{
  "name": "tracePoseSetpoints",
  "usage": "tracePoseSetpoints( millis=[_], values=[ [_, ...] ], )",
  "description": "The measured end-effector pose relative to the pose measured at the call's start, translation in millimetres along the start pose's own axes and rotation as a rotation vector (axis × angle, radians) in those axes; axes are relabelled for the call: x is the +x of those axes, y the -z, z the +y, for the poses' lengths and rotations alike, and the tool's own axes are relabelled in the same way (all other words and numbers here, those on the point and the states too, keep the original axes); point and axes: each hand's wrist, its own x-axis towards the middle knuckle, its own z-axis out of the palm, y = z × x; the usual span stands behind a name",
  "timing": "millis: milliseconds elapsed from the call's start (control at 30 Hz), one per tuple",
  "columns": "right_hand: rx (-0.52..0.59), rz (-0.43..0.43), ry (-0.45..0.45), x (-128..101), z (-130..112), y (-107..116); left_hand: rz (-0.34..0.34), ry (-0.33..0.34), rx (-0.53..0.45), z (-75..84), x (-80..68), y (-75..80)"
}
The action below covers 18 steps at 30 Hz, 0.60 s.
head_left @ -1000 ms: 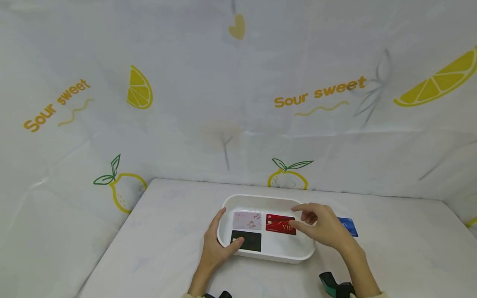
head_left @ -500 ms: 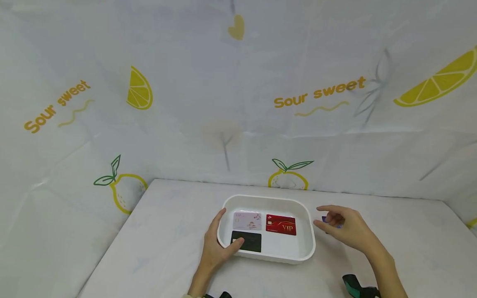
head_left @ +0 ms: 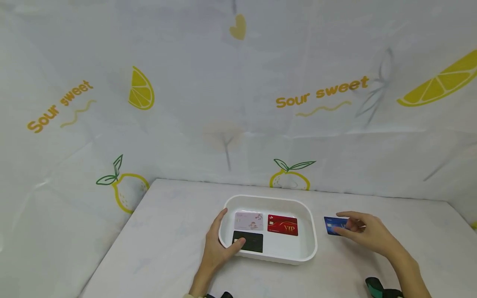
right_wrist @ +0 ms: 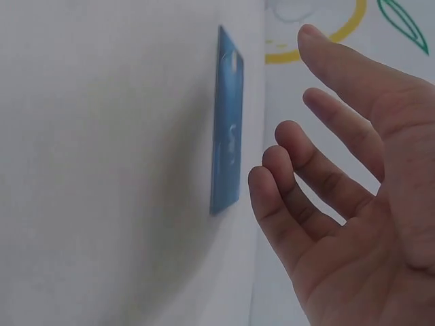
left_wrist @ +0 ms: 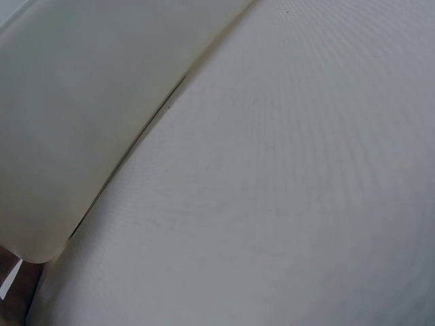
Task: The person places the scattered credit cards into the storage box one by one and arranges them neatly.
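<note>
My left hand grips the left end of a white plastic tray, its thumb over the rim. Three cards lie in it: a pale pink card, a red VIP card and a black card near that thumb. The left wrist view shows mostly the tray's outer wall. Right of the tray, a blue VIP card lies on the table. Over its right part hovers my right hand, thumb and fingers spread; the right wrist view shows them apart from the blue card.
The table has a white cover. Behind it hangs a white cloth with lemon prints. A black and green strap shows at the right wrist.
My right hand has moved rightward, from over the red card out past the tray's right edge to the blue card. The left hand and the tray stay put.
</note>
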Motion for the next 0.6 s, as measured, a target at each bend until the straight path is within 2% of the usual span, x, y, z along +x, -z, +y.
tracePoseSetpoints(
  millis=[400,600],
  values=[
    [-0.073,-0.089,-0.134,2.4,31.5,12.5,-0.006,0.008,0.013,1.2,-0.1,0.4],
    [-0.101,-0.164,-0.167,7.1,43.5,16.9,-0.009,0.013,0.003,1.7,0.4,0.7]
  ],
)
